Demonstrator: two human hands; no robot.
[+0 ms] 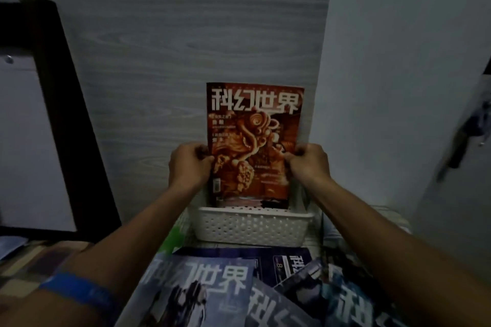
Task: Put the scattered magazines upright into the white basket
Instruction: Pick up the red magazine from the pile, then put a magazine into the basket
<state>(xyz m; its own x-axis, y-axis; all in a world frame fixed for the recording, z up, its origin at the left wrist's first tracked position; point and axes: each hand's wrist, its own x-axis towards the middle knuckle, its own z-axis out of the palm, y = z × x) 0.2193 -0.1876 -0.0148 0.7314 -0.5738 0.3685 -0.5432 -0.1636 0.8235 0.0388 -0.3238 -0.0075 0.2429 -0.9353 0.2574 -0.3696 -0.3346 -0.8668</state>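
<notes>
Firmly, left hand (189,164) and right hand (308,162) pinch the upright red magazine (252,138) over the white basket (252,225).

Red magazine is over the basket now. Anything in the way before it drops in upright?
Nothing visible blocks it. The left hand and right hand grip the red magazine by its side edges, upright, its bottom edge at the white basket rim. The basket's inside is mostly hidden from this view.

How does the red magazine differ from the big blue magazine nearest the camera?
The red magazine stands upright, its lower edge in the white basket; the blue magazine lies flat in front of the basket. The left hand and right hand grip the red one; nothing holds the blue one. Both covers carry the same large white title characters.
</notes>
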